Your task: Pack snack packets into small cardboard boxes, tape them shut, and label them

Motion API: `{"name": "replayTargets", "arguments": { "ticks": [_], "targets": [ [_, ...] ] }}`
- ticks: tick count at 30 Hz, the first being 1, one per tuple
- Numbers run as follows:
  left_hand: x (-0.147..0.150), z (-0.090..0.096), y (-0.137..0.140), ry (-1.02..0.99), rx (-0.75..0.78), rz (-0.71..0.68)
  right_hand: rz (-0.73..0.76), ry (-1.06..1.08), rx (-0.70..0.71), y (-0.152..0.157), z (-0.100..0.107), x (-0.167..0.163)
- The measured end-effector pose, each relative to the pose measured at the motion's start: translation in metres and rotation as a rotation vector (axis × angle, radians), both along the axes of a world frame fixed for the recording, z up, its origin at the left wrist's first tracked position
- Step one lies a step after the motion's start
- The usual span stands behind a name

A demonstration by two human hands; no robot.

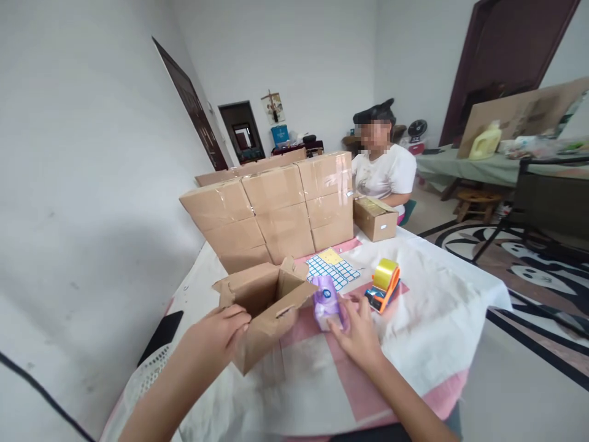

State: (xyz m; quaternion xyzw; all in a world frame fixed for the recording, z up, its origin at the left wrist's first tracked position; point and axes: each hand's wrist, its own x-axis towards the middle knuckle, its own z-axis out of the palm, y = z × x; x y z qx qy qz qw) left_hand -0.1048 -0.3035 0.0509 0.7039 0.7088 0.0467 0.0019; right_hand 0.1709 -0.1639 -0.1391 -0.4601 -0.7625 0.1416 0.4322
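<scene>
An opened cardboard box (271,313) with torn-looking flaps stands before me, and my left hand (230,325) is closed over its near left edge. To its right is a purple plastic-wrapped pack (326,301) with a small blue round label. My right hand (356,328) has its thumb at the pack's lower front and its fingers along the right side. Just beyond that hand sits an orange tape dispenser (385,283) with a yellow roll. Behind the pack lie sheets of blue-bordered white stickers (331,270) and a yellow sheet (329,256).
Stacked, taped cartons (280,209) form a wall across the table's far side. A single closed carton (375,220) stands right of them, near a seated person (384,169) in white. A dark flat object (161,337) lies at the left table edge. The white-and-pink cloth (432,294) is wrinkled.
</scene>
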Motion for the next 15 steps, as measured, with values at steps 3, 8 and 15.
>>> {"name": "replayTargets", "arguments": {
  "ticks": [3,8,15],
  "targets": [
    [-0.02,-0.022,-0.029,-0.114,0.054,0.017,-0.02,-0.089,-0.18,0.005,0.014,-0.013],
    [-0.039,-0.058,-0.067,-0.213,0.148,0.085,0.026,-0.303,-0.126,0.006,0.024,-0.032],
    [-0.065,-0.109,-0.086,-0.277,0.267,0.076,0.043,-0.435,-0.079,0.0,0.028,-0.034]
  ]
}}
